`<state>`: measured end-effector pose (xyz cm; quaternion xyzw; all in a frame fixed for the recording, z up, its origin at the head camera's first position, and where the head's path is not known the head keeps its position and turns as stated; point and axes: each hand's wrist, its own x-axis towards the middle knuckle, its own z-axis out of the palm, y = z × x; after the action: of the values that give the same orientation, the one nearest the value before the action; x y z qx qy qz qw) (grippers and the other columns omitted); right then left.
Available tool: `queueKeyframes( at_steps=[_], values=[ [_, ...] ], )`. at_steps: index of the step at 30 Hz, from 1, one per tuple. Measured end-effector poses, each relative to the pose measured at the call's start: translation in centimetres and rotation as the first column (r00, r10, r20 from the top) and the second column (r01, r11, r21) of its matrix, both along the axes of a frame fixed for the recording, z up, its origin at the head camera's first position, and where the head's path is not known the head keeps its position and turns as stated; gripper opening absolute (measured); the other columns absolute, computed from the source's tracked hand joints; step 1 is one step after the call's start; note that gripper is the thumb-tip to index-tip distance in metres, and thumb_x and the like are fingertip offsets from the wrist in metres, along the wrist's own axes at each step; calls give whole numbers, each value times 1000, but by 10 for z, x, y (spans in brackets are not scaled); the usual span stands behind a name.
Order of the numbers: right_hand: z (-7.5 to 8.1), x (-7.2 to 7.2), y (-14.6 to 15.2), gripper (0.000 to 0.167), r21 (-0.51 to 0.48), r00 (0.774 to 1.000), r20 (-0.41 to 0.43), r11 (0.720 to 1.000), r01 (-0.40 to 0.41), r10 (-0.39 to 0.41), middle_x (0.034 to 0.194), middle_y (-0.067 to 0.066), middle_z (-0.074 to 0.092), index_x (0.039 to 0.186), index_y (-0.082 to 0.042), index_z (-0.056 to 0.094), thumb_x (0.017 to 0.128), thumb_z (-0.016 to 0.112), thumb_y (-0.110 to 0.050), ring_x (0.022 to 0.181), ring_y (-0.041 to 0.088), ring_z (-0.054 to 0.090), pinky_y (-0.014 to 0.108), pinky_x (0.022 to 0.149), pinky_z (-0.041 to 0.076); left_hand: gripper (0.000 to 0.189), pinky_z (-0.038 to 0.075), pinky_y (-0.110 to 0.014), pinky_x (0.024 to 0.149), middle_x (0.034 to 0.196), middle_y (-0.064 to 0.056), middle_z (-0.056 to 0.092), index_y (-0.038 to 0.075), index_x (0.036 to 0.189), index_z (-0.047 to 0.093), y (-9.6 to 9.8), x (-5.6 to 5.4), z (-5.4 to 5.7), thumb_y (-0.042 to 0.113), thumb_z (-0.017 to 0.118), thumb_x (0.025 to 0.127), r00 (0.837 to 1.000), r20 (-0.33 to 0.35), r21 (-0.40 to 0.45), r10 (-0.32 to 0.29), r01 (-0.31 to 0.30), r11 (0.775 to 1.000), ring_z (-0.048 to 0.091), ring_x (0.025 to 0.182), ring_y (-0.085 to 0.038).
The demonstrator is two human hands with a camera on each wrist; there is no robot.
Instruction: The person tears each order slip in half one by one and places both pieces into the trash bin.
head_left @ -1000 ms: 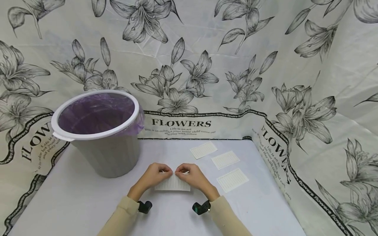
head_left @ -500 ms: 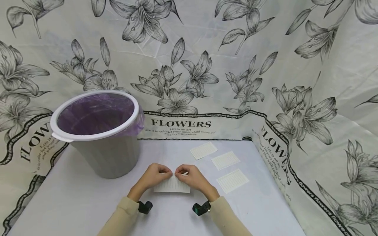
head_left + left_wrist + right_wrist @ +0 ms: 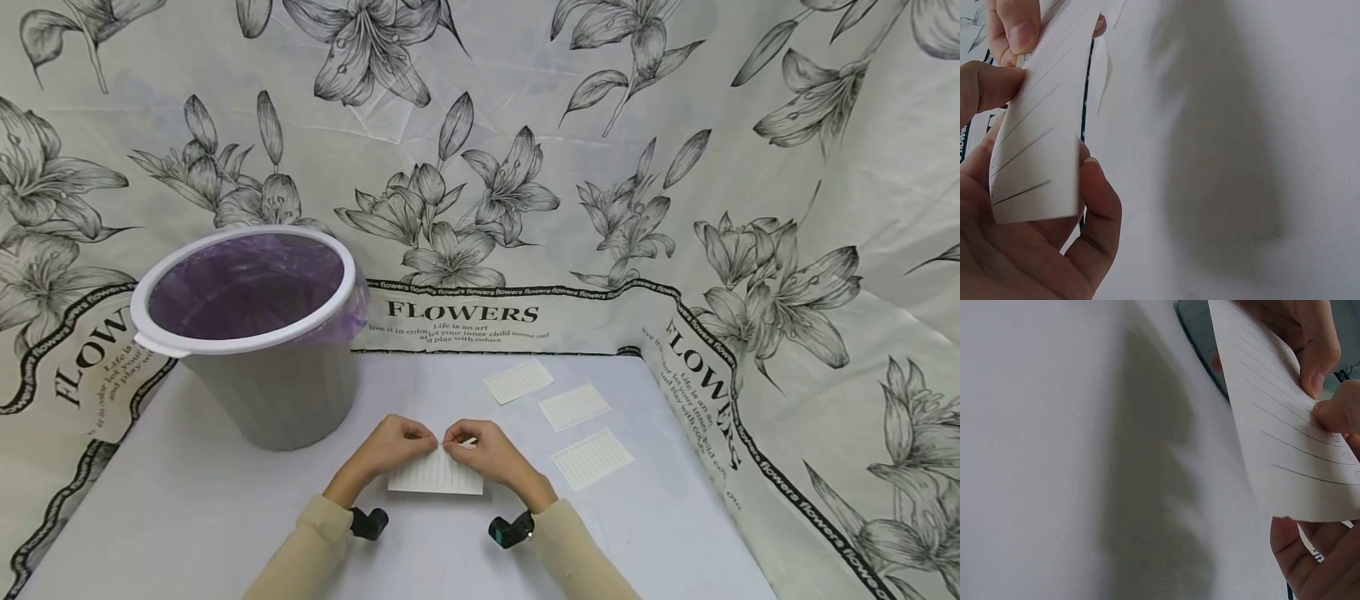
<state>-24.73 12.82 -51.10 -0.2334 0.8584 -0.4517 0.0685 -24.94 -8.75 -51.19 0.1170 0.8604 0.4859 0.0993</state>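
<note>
A white lined note sheet with small checkboxes along one edge is held up between both hands. My left hand pinches its upper edge near the middle between thumb and finger. Right beside that grip, my right hand pinches the same edge, the thumbs almost meeting. In the left wrist view the sheet is slightly bent, with the left hand's other fingers behind it. The right wrist view shows the ruled face of the sheet and the two thumbs at the checkbox edge. No tear is visible.
Three similar sheets lie to the right on the white tabletop: a far one, a middle one and a near one. A grey trash bin with a purple liner stands at left. Floral cloth hangs behind.
The sheet's lower edge has dropped slightly toward me, so more of its ruled face shows. Both hands stay almost in place, pinching the same spot.
</note>
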Motion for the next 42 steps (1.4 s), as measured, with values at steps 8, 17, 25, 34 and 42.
queueKeyframes(
  at_steps=[8, 17, 25, 34, 42],
  values=[
    [0, 0, 1, 8, 3, 1000, -6, 1000, 7, -7, 97, -3, 74, 97, -15, 75, 98, 68, -17, 94, 10, 66, 27, 82, 51, 17, 49, -28, 83, 96, -2, 78, 8, 94, 82, 0, -1, 1, 22, 73, 90, 1000, 28, 29, -9, 8, 1000, 62, 89, -10],
    [-1, 2, 2, 7, -6, 1000, 9, 1000, 11, -11, 98, -4, 73, 99, -18, 74, 98, 67, -17, 94, 7, 65, 27, 83, 51, 18, 50, -29, 81, 94, -3, 78, 6, 94, 82, 0, 0, 2, 21, 72, 91, 1000, 17, 34, -25, 24, 999, 62, 86, -10],
    [-2, 1, 4, 7, -57, 1000, -8, 998, 8, -9, 93, 2, 74, 98, -11, 74, 98, 69, -16, 85, 7, 64, 24, 74, 53, 17, 50, -30, 77, 94, -4, 77, 6, 95, 81, -1, -1, 1, 21, 73, 94, 1000, 4, 33, 5, -5, 999, 62, 84, -11],
    [-1, -2, 11, 8, -5, 994, -68, 997, 82, -82, 96, 0, 76, 98, -13, 77, 98, 71, -18, 91, 13, 69, 26, 77, 54, 14, 53, -34, 79, 99, -3, 78, 10, 96, 82, -7, -2, 3, 22, 76, 93, 998, -55, 10, 22, -22, 1000, 66, 90, -14],
    [-5, -4, 16, 8, 1, 992, -69, 994, 106, -105, 98, 1, 77, 101, -12, 78, 97, 71, -16, 92, 14, 70, 26, 80, 56, 14, 40, -25, 63, 89, -3, 73, 9, 97, 82, -15, -3, 3, 20, 77, 91, 994, -77, -53, 78, -82, 995, 50, 73, -14]
  ],
)
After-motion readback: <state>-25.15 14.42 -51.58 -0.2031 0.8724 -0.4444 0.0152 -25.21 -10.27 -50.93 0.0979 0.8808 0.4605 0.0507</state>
